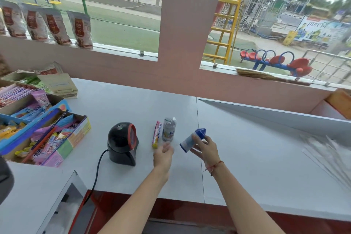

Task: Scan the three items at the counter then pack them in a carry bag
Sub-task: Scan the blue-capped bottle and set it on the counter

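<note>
My right hand grips a white bottle with a blue cap and blue base, held tilted above the white counter. My left hand hovers open and empty just left of it, slightly blurred. A pink and yellow candy stick pack lies on the counter beside a small silvery pouch. The black barcode scanner with a red-rimmed window stands left of them, its cable trailing off the front edge.
Open cardboard boxes of sweets and snacks crowd the counter's left side. A stack of thin white bags lies at the right. Snack pouches hang in the window, and a broom rests on the sill.
</note>
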`<move>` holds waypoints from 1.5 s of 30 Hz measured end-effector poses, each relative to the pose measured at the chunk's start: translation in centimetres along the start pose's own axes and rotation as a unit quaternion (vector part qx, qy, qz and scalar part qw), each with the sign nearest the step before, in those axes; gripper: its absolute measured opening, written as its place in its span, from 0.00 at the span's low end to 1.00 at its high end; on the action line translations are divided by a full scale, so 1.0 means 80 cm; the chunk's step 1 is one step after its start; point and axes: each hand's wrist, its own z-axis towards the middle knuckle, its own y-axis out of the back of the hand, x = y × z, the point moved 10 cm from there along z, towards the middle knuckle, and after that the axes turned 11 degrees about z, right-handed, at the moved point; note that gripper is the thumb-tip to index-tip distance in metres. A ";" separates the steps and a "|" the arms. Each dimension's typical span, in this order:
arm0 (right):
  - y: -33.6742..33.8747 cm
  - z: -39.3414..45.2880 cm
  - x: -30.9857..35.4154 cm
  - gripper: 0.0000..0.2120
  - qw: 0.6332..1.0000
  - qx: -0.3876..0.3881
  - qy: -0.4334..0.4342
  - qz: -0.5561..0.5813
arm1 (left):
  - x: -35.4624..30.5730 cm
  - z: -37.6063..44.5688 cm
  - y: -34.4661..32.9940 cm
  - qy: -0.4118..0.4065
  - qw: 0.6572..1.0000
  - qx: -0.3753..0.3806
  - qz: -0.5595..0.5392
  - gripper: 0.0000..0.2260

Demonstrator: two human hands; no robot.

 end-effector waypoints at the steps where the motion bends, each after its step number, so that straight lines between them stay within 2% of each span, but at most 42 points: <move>1: -0.003 -0.011 -0.001 0.19 1.000 0.003 -0.001 0.009 | -0.005 -0.014 -0.020 -0.022 0.997 0.077 -0.015 0.17; 3: -0.010 -0.030 -0.003 0.22 1.000 0.003 -0.002 0.009 | -0.007 -0.036 -0.042 -0.050 0.984 0.167 -0.037 0.19; 7: -0.024 -0.064 -0.003 0.26 1.000 0.030 0.003 -0.003 | 0.000 -0.058 -0.027 -0.044 0.975 0.166 -0.141 0.16; 9: -0.032 -0.074 0.002 0.24 0.997 0.075 0.008 -0.009 | 0.002 -0.061 -0.020 -0.023 0.968 0.180 -0.173 0.13; 12: -0.043 -0.081 0.012 0.20 0.990 0.138 0.012 0.014 | 0.002 -0.060 -0.012 0.012 0.962 0.202 -0.181 0.15; 14: -0.052 -0.082 0.016 0.19 0.989 0.148 0.023 0.020 | 0.004 -0.061 -0.007 0.042 0.959 0.209 -0.188 0.16; 17: -0.063 -0.079 0.033 0.15 0.991 0.079 0.099 -0.034 | 0.000 -0.059 0.002 0.069 0.943 0.204 -0.252 0.20; 19: -0.080 -0.078 0.048 0.17 0.982 0.031 0.157 -0.097 | -0.006 -0.053 0.014 0.066 0.931 0.175 -0.313 0.19; 22: -0.125 -0.077 0.057 0.21 0.971 0.040 0.188 -0.145 | -0.008 -0.045 0.035 0.056 0.905 0.125 -0.403 0.18; 25: -0.158 -0.073 0.054 0.21 0.959 0.074 0.201 -0.183 | -0.006 -0.039 0.048 0.042 0.892 0.111 -0.437 0.19; 29: -0.166 -0.061 0.052 0.20 0.951 0.086 0.206 -0.212 | -0.006 -0.021 0.050 0.030 0.907 0.102 -0.407 0.17; 32: -0.149 -0.050 0.056 0.20 0.952 0.070 0.209 -0.213 | -0.004 -0.009 0.037 0.018 0.938 0.087 -0.334 0.12; 36: -0.087 -0.031 0.067 0.19 0.944 -0.035 0.236 -0.227 | 0.012 0.015 0.044 -0.002 0.991 -0.059 -0.120 0.11; 38: -0.055 -0.016 0.067 0.20 0.938 -0.090 0.228 -0.244 | 0.011 0.025 0.046 -0.016 0.993 -0.111 -0.029 0.11; 40: -0.037 0.001 0.063 0.21 0.936 -0.110 0.209 -0.261 | 0.009 0.033 0.042 -0.019 0.992 -0.126 0.008 0.11; 45: -0.032 0.039 0.047 0.24 0.934 -0.074 0.166 -0.307 | 0.000 0.048 0.032 -0.011 0.988 -0.144 0.049 0.12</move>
